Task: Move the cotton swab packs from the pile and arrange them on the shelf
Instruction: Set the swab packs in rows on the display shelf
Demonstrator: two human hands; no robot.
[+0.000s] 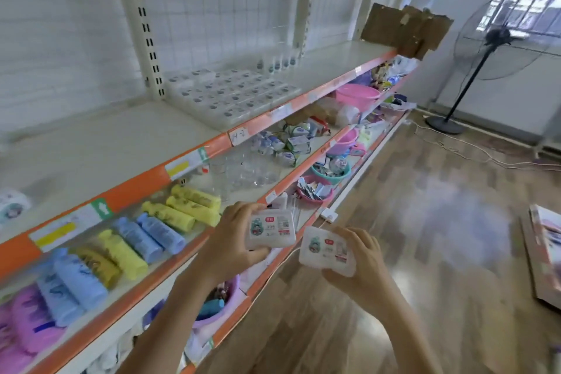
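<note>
Swab packs [271, 229] above coloured bottles [145, 234]

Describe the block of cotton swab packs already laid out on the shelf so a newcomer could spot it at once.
Start at the top orange-edged shelf, beside the slotted white upright. The arranged cotton swab packs lie flat there in tidy rows, forming one pale translucent sheet. Unlike the small bottles standing behind them, each pack is a low box with a dark round label spot.

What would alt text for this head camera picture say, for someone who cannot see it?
Each hand, left hand and right hand, holds a cotton swab pack before orange-edged shop shelves; rows of matching packs already lie on the upper shelf.
</note>
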